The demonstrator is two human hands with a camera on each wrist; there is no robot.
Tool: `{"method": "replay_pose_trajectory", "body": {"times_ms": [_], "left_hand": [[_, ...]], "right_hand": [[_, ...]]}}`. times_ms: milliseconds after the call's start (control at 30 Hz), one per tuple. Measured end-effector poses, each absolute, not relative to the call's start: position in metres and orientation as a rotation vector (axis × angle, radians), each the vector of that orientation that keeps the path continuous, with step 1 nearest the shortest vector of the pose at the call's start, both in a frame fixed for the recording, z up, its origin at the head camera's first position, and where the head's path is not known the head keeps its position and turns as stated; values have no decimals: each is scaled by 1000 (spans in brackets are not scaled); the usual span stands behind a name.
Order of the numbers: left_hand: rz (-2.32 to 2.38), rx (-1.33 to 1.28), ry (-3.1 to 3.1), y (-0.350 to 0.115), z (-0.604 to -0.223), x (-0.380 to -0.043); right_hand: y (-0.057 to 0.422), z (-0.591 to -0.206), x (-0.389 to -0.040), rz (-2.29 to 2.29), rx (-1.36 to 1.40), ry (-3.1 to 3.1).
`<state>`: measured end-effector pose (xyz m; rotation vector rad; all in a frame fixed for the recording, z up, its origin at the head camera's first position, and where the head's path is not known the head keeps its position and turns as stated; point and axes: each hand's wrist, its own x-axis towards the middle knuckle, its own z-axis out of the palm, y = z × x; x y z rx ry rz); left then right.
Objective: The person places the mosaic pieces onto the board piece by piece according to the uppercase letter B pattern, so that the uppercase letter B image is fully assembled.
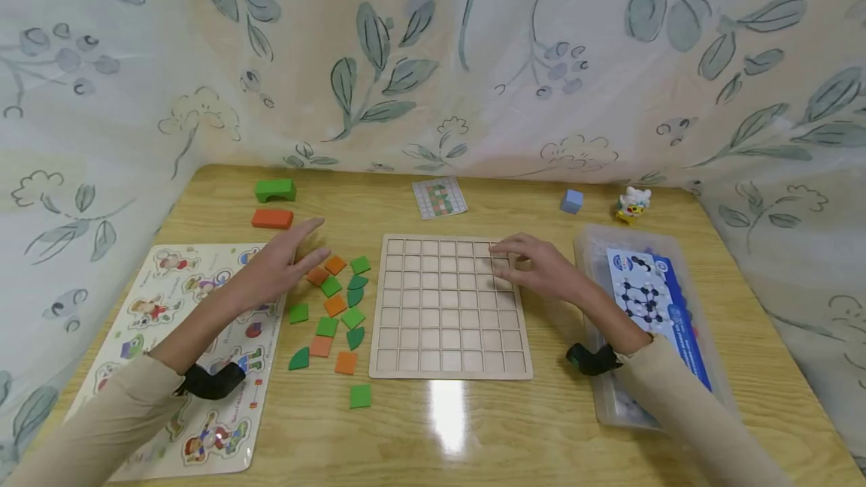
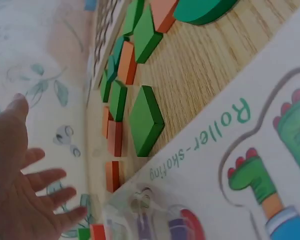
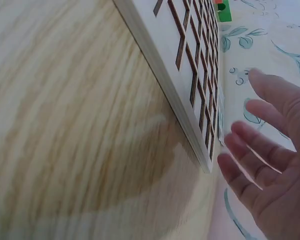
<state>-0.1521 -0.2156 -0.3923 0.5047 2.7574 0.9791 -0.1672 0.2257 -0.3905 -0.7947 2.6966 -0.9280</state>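
Observation:
A wooden grid board (image 1: 449, 377) with square cells lies in the middle of the table. My right hand (image 1: 537, 265) hovers over its upper right corner, fingers relaxed and holding nothing; the right wrist view shows the hand (image 3: 270, 150) beside the board's edge (image 3: 160, 75). To the left, my left hand (image 1: 274, 265) is held above the edge of a picture puzzle board (image 1: 260, 415), its fingers spread and nothing in them. Loose orange squares (image 1: 346, 362), green squares (image 1: 360, 396) and dark green quarter-round tiles (image 1: 299, 358) lie scattered between that hand and the grid board.
At the back stand a green arch block (image 1: 275, 189), a red block (image 1: 272, 219), a pattern card (image 1: 440, 198), a blue cube (image 1: 571, 201) and a small toy figure (image 1: 633, 205). A lidded plastic box (image 1: 625, 415) lies at the right, under my right forearm.

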Motion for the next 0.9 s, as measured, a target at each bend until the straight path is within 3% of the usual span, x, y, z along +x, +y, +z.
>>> {"method": "replay_pose_trajectory", "body": {"times_ms": [467,900], "left_hand": [[997,667,2899,-234,-406,-151],[1077,656,2817,-240,-408,-144]], "right_hand": [[229,-403,-173,-948,-813,2652],[229,-406,-173,-962,-796,2623]]}}
